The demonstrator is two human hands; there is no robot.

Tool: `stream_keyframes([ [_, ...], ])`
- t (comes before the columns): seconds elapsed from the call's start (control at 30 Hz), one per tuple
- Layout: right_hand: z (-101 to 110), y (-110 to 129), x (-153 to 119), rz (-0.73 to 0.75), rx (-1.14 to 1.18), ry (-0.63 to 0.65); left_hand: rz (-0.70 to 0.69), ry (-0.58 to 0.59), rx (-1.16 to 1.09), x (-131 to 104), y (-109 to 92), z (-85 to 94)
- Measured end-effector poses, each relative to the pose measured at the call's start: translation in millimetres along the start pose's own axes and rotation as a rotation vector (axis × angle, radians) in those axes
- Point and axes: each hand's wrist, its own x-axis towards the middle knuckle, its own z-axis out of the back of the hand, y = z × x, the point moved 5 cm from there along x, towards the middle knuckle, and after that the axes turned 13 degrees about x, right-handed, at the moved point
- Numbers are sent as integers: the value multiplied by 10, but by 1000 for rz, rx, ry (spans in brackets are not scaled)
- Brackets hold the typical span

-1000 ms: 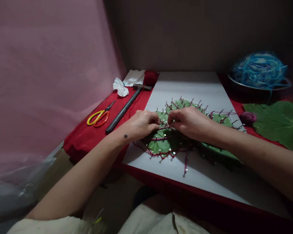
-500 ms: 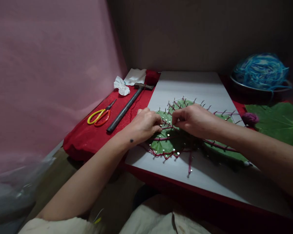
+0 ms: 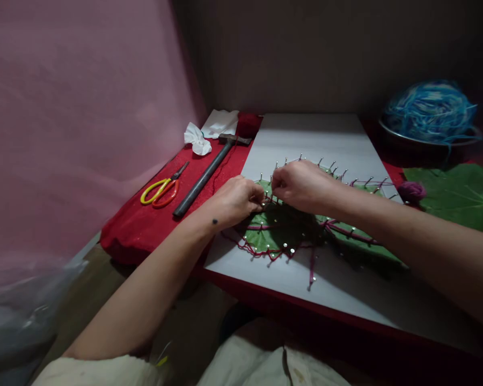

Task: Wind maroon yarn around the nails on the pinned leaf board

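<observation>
Hanging at nine o'clock, a pink sheet (image 3: 76, 118) fills the left side. Right of it a red cloth (image 3: 145, 225) covers the bench (image 3: 265, 300) edge, and on it lie scissors (image 3: 161, 191) with yellow and orange handles, then a hammer (image 3: 203, 179) pointing to one o'clock, its head near a white tissue (image 3: 196, 145) and a red yarn ball (image 3: 247, 124) at eleven o'clock of the board.

A white board (image 3: 314, 139) sits at the middle of the bench. A green leaf (image 3: 273, 236) lies on it, ringed by nails (image 3: 320, 162) and crossed by dark red thread (image 3: 265, 252) that runs along its near edge. The left hand (image 3: 235, 201) rests on the leaf's nine o'clock edge, fingers curled and pinched together at the tips on the thread among the nails. Just beside it, almost touching, the right hand (image 3: 301, 185) is also clenched into a pinch over the nails near the leaf's middle; whether its tips grip the thread cannot be told, since they are hidden behind the knuckles. Both forearms reach in from six o'clock.

Farther right, a small purple yarn ball (image 3: 411, 191) lies at the board's three o'clock edge, touching a second large leaf (image 3: 459, 195). Behind that, at one o'clock, a metal bowl (image 3: 426, 140) holds blue yarn (image 3: 430, 110).
</observation>
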Motion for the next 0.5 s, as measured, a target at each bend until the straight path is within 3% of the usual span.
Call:
stream_keyframes([
  [0.13, -44, 210, 25, -35, -78, 9, 9, 8, 33, -37, -11, 11],
  [0.27, -115, 403, -117, 42, -65, 34, 45, -156, 127, -81, 23, 47],
  [0.33, -159, 416, -233, 74, -103, 57, 24, -195, 133, -88, 38, 38],
  [0.5, -183, 276, -422, 159, -184, 119, -43, -117, 78, -54, 37, 6],
])
